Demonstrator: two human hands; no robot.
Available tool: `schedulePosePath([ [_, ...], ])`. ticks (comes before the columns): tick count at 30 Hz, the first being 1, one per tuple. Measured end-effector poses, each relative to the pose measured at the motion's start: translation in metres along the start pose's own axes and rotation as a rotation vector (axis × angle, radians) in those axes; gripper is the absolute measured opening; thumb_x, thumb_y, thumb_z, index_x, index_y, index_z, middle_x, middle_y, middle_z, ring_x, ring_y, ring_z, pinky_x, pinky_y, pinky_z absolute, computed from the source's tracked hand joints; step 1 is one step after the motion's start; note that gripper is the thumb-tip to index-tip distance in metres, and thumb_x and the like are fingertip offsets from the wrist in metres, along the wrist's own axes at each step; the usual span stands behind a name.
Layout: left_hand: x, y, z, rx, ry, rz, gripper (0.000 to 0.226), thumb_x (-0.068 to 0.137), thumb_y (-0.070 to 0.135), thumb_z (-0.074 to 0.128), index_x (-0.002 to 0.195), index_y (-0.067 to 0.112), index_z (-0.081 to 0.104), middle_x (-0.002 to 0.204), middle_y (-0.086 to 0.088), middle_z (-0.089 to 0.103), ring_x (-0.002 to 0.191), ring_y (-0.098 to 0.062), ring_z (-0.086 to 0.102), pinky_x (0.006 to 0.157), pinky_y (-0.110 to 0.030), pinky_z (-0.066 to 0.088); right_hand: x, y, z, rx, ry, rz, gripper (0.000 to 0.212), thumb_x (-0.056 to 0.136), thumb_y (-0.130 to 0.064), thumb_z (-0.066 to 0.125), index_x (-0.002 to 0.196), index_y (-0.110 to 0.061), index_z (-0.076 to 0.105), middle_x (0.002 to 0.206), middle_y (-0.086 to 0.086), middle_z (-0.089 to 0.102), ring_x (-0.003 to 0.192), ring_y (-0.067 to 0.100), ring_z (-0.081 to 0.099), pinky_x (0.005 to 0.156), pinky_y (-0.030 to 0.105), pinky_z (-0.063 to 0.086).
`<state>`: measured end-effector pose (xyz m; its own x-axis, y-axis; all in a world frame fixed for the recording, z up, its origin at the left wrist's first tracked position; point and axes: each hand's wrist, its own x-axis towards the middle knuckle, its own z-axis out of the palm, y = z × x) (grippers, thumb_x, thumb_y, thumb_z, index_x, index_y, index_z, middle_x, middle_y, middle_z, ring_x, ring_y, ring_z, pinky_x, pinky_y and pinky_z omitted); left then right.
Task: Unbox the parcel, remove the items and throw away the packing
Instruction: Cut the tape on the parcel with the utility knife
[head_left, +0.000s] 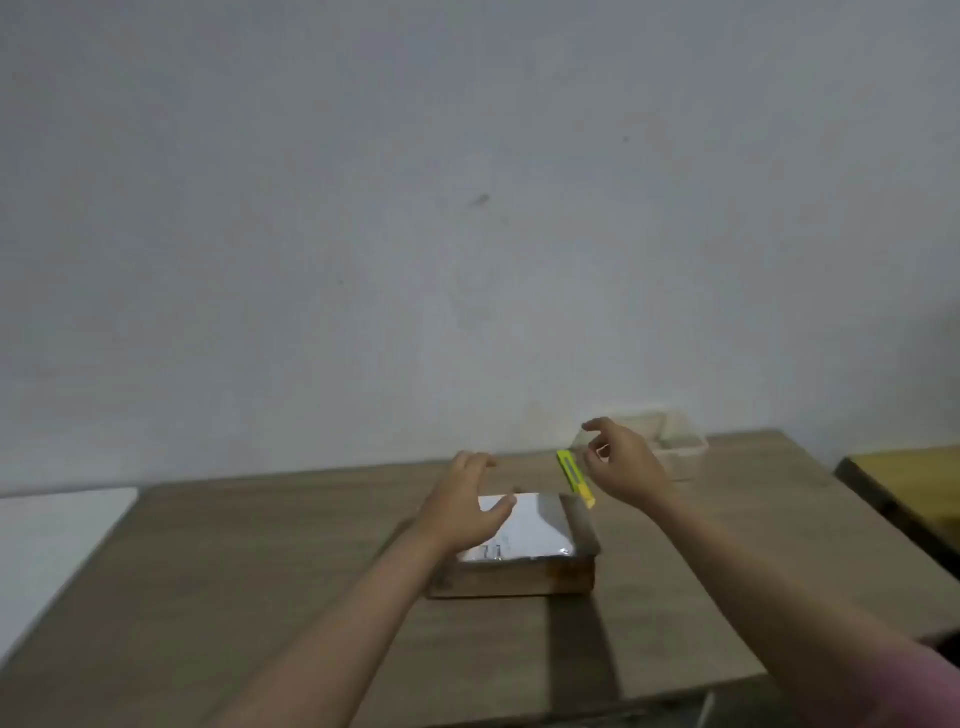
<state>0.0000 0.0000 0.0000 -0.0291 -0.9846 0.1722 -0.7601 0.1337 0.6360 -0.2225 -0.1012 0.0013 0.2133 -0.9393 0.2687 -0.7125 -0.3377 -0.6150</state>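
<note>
One wooden table (260, 571) held the parcel (519, 551) near its middle. Just left of the parcel's far end, the left hand (467, 504) hovered spread; beyond its right corner, the right hand (623, 467) hung loosely curled beside a yellow cutter (574, 475).

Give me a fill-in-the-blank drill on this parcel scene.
1. The parcel sits on a ____ table.
2. The knife beyond the parcel is ____ in colour.
3. The ____ hand is over the parcel's white label.
4. The right hand holds ____.

Missing words: wooden; yellow; left; nothing
</note>
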Motion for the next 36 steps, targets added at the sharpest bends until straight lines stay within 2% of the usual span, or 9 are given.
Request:
schedulePosePath([
  [2,-0.002,-0.006,0.02,0.021,-0.043,-0.053,0.049,0.083,0.042,0.06,0.127,0.023,0.05,0.13,0.006,0.048,0.118,-0.013,0.052,0.092,-0.027,0.042,-0.001,0.019,0.007,0.001,-0.036,0.034,0.033,0.083,-0.015,0.057,0.116,-0.012,0.058,0.085,0.006,0.068,0.085,0.026,0.063,0.075,0.036,0.05],
  [5,-0.01,-0.024,0.05,0.035,-0.076,-0.102,0.056,0.077,0.057,0.053,0.124,0.027,0.055,0.129,0.008,0.052,0.124,-0.012,0.049,0.102,-0.033,0.04,-0.004,0.052,0.026,0.015,-0.11,0.136,0.034,0.084,-0.013,0.056,0.117,-0.01,0.059,0.08,0.003,0.064,0.077,0.022,0.06,0.072,0.034,0.049],
  [13,0.004,-0.047,0.078,0.159,0.116,-0.155,0.057,0.07,0.071,0.042,0.113,0.037,0.061,0.127,0.018,0.05,0.12,-0.007,0.043,0.097,-0.036,0.04,0.015,0.113,0.072,-0.02,-0.202,0.17,0.037,0.088,-0.021,0.056,0.125,-0.02,0.054,0.106,0.01,0.061,0.094,0.026,0.061,0.083,0.04,0.053],
  [18,0.014,-0.058,0.082,0.196,0.169,-0.172,0.055,0.073,0.069,0.044,0.114,0.037,0.061,0.127,0.017,0.051,0.12,-0.009,0.044,0.099,-0.042,0.04,0.023,0.125,0.095,-0.096,-0.134,0.171,0.041,0.089,-0.039,0.053,0.129,-0.029,0.055,0.111,0.01,0.054,0.099,0.028,0.056,0.084,0.038,0.05],
  [22,0.019,-0.059,0.084,0.236,0.181,-0.195,0.056,0.073,0.07,0.041,0.115,0.037,0.06,0.129,0.017,0.05,0.121,-0.009,0.043,0.099,-0.038,0.035,0.024,0.129,0.104,-0.113,-0.046,0.156,0.034,0.085,-0.041,0.061,0.113,-0.023,0.068,0.104,0.009,0.058,0.096,0.03,0.056,0.081,0.038,0.048],
  [27,0.02,-0.063,0.086,0.252,0.193,-0.199,0.054,0.074,0.068,0.043,0.115,0.038,0.061,0.129,0.016,0.051,0.121,-0.01,0.044,0.097,-0.036,0.032,0.021,0.129,0.103,-0.068,-0.032,0.199,0.03,0.078,-0.036,0.068,0.097,-0.013,0.067,0.1,0.01,0.059,0.094,0.032,0.056,0.076,0.04,0.05],
  [31,0.018,-0.064,0.088,0.252,0.202,-0.19,0.051,0.075,0.067,0.044,0.114,0.038,0.06,0.128,0.017,0.051,0.121,-0.01,0.044,0.097,-0.036,0.031,0.022,0.125,0.095,-0.011,-0.135,0.339,0.048,0.074,-0.025,0.071,0.115,-0.008,0.054,0.115,0.015,0.056,0.106,0.034,0.055,0.086,0.042,0.05],
  [34,0.018,-0.065,0.088,0.253,0.191,-0.185,0.052,0.075,0.068,0.043,0.114,0.038,0.06,0.129,0.017,0.05,0.122,-0.01,0.044,0.097,-0.035,0.032,0.022,0.118,0.086,-0.02,-0.282,0.393,0.033,0.074,-0.014,0.063,0.104,-0.003,0.055,0.116,0.02,0.048,0.103,0.037,0.054,0.086,0.037,0.048],
  [36,0.018,-0.065,0.088,0.262,0.185,-0.179,0.054,0.074,0.068,0.042,0.115,0.038,0.06,0.128,0.017,0.05,0.122,-0.011,0.043,0.096,-0.035,0.033,0.019,0.115,0.079,0.009,-0.328,0.415,0.025,0.075,-0.012,0.06,0.098,-0.003,0.055,0.11,0.018,0.05,0.097,0.035,0.055,0.078,0.032,0.046],
])
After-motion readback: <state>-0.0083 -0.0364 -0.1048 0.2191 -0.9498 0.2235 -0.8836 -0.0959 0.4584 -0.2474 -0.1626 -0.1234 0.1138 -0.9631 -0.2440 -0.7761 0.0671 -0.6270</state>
